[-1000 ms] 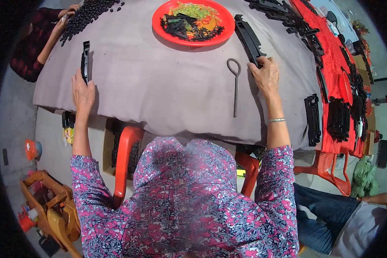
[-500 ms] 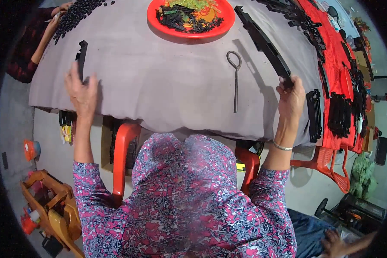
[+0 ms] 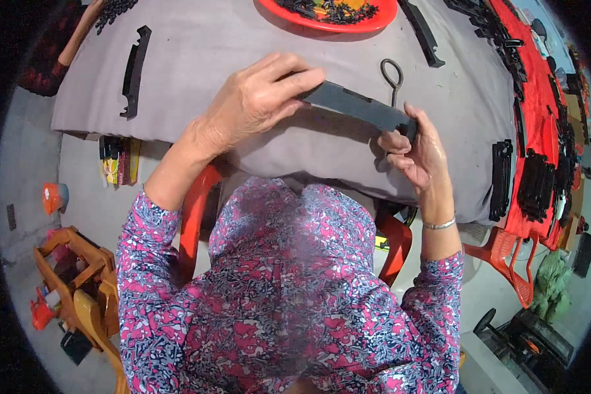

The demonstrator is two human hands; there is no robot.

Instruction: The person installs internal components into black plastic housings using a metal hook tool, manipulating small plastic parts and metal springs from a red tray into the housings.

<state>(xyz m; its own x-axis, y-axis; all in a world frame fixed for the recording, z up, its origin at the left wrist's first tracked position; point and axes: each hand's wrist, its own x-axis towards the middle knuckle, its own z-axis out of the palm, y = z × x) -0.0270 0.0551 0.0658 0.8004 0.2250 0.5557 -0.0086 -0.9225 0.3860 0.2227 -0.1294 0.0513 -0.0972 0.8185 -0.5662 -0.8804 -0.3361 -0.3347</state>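
Observation:
A long black plastic strip (image 3: pixel 358 106) is held up above the near part of the cloth, slanting slightly down to the right. My left hand (image 3: pixel 259 98) pinches its left end between thumb and fingers. At the other end, my right hand (image 3: pixel 419 148) has its fingers closed around the strip. A similar notched black piece (image 3: pixel 134 72) lies on the cloth to the left, apart from my hands. Another black strip (image 3: pixel 422 33) rests at the far right. Just beyond my right hand lies a metal rod with a looped end (image 3: pixel 392 73), its lower part hidden.
A red plate (image 3: pixel 338 25) with black scraps stands at the far middle. Stacked black pieces (image 3: pixel 501 178) lie on the right edge, beside a red cloth (image 3: pixel 528 125) bearing more parts. A pile of small black pieces (image 3: pixel 115 12) sits far left, near another person's arm (image 3: pixel 79 39).
My left hand has left the piece on the left and come across to grip the strip's left end. My right hand has brought the strip nearer and turned it crosswise. The view has shifted.

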